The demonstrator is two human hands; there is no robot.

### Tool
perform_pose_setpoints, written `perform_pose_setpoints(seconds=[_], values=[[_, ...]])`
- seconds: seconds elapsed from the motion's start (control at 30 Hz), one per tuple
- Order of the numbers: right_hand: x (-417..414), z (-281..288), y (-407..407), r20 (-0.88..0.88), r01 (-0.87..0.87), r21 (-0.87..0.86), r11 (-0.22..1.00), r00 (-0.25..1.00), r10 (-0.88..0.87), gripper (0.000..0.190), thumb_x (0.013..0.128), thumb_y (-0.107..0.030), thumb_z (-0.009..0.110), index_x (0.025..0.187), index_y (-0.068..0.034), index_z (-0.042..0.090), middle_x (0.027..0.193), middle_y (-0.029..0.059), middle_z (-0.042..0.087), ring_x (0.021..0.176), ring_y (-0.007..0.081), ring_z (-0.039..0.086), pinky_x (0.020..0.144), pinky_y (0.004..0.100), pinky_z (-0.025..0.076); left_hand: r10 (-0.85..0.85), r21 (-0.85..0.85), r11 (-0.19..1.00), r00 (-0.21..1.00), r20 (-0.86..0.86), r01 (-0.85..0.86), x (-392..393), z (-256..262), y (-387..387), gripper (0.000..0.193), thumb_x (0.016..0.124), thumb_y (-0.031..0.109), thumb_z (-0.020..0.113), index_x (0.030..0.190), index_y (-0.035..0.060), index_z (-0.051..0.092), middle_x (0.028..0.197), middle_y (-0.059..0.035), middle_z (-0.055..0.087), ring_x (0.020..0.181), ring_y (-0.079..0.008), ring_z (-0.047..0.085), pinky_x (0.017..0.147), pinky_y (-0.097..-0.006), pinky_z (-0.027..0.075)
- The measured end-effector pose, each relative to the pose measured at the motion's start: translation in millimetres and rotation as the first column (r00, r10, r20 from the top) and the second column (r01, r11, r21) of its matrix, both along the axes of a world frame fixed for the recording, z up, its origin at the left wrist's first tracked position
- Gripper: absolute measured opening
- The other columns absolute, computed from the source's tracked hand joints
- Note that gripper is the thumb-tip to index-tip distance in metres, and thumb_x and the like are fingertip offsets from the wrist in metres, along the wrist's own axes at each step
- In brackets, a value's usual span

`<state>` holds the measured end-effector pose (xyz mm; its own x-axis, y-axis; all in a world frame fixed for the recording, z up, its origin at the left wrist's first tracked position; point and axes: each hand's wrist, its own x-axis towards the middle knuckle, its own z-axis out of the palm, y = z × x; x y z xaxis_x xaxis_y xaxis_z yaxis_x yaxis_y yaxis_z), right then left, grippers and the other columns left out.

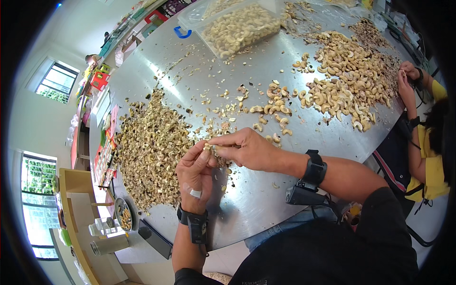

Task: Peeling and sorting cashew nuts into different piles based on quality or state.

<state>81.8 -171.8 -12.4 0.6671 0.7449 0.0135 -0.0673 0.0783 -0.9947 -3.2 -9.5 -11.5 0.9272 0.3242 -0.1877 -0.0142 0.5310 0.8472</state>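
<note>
My left hand pinches a small pale cashew nut between thumb and fingertips. Against the same nut are the thumb and forefinger of my right hand, which seem to hold something small and thin; what it is cannot be made out. Under and left of my hands spreads a big heap of husk-covered cashew pieces. A few loose peeled cashews lie beyond my right hand, and a larger pile of whole cashews is farther right.
The metal table carries a clear plastic box of cashews at the far side. Near the left edge are a dark phone, a round metal dish and a glass jar. A co-worker's hands are at the right edge.
</note>
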Motion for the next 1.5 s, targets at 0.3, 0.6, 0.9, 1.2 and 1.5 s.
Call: perform_pose_setpoints(seconds=[0.3,0.6,0.9,1.2,1.5], values=[[0.4,-5.8,6.1,0.153,0.061,0.05,0.997,0.986,-0.068,0.034,0.084,-0.015,0.06,0.118,-0.007,0.061,0.082,0.0083,0.069,0.074,0.0123,0.063,0.069,0.0265,0.048,0.011,-0.015,1.0,0.997,0.075,-0.01,2.4,2.7,-5.7,0.034,0.084,-0.003,0.062,0.117,-0.0079,0.054,0.091,-0.0104,0.063,0.076,-0.016,0.059,0.074,-0.0264,0.05],[-3.4,2.3,1.8,0.361,0.14,-0.053,0.989,0.926,-0.111,0.031,0.083,-0.021,0.058,0.112,-0.012,0.062,0.084,0.0147,0.066,0.077,0.0317,0.065,0.069,0.037,0.05,0.043,0.005,0.999,0.992,0.119,-0.044,-0.1,-2.6,0.1,0.033,0.084,-0.002,0.062,0.116,-0.0049,0.054,0.093,-0.0112,0.063,0.08,-0.0173,0.061,0.077,-0.0279,0.05],[-0.2,0.1,-1.8,0.478,0.128,-0.103,0.986,0.876,-0.064,0.036,0.084,-0.016,0.059,0.119,-0.007,0.059,0.085,0.0171,0.067,0.077,0.0265,0.066,0.07,0.0341,0.05,0.074,0.48,0.861,0.976,0.204,-0.166,0.2,0.9,-10.4,0.042,0.082,-0.01,0.059,0.122,-0.0039,0.046,0.102,-0.0113,0.059,0.084,-0.0146,0.061,0.077,-0.0266,0.053],[-0.4,0.2,-1.1,0.383,0.048,-0.136,0.99,0.924,0.007,0.038,0.084,-0.011,0.058,0.121,-0.008,0.058,0.096,0.014,0.069,0.084,0.0186,0.067,0.075,0.0316,0.05,0.109,0.643,0.737,0.975,0.193,-0.209,-2.4,5.2,-14.2,0.053,0.079,-0.012,0.062,0.126,-0.0045,0.039,0.1,-0.0127,0.061,0.085,-0.0127,0.06,0.077,-0.0235,0.052],[-11.1,-7.4,5.9,0.605,0.227,-0.052,0.973,0.782,-0.15,0.03,0.085,-0.013,0.057,0.114,-0.006,0.062,0.091,0.0158,0.067,0.078,0.0259,0.066,0.069,0.034,0.05,0.164,0.675,0.701,0.974,0.157,-0.227,-3.5,7.6,-16.3,0.056,0.077,-0.011,0.066,0.125,-0.0049,0.038,0.097,-0.0118,0.062,0.083,-0.013,0.06,0.076,-0.0235,0.052]])
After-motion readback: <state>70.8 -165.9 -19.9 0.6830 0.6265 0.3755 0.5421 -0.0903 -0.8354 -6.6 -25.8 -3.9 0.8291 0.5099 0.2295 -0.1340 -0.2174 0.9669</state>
